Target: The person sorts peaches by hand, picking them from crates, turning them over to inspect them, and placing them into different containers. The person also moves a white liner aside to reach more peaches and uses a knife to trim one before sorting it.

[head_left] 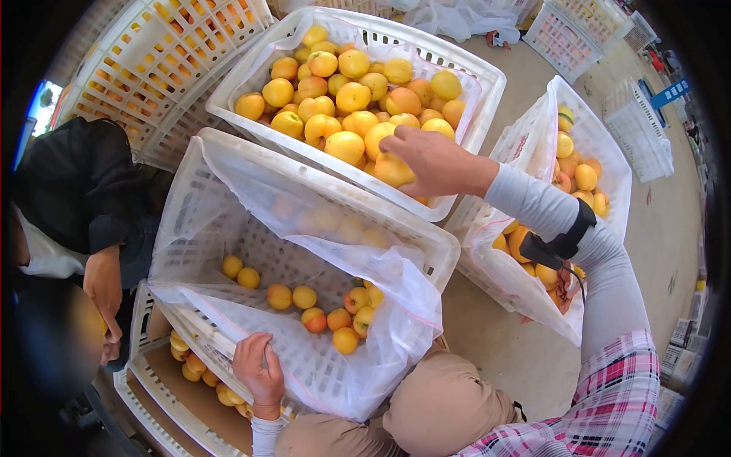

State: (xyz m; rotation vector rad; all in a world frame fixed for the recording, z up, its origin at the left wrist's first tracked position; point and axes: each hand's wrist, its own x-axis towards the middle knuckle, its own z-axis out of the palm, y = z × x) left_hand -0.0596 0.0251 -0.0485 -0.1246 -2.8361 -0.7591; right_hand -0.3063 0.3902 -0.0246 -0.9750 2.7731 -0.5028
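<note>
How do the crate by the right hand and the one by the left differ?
The far crate is heaped with fruit; the near crate holds far fewer. The far crate's liner sits mostly inside, while the near crate's liner spills loosely over its edge. Both crates are white and slotted.

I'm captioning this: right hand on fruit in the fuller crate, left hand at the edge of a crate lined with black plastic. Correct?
Not black: the head view shows whitish plastic lining that crate. The right hand on fruit and left hand at the edge are as you say.
</note>
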